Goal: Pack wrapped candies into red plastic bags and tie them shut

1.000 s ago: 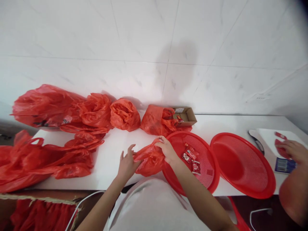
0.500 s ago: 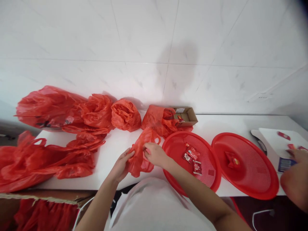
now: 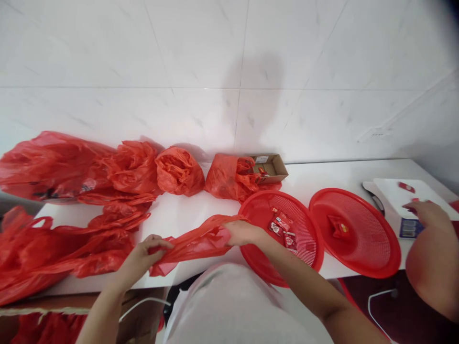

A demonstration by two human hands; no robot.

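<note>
At seven o'clock, you stretch a thin red plastic bag (image 3: pixel 199 241): left hand (image 3: pixel 148 253) pinching, right hand (image 3: pixel 238 233) partly hidden, grip indeterminable. Bag apparently unfilled; small red wrapped packets (image 3: pixel 283 221) loose at four o'clock.

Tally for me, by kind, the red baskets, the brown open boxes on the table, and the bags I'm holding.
Red baskets: 2, left basket and right basket
Brown open box on the table: 1
Held red bag: 1
Total: 4
</note>
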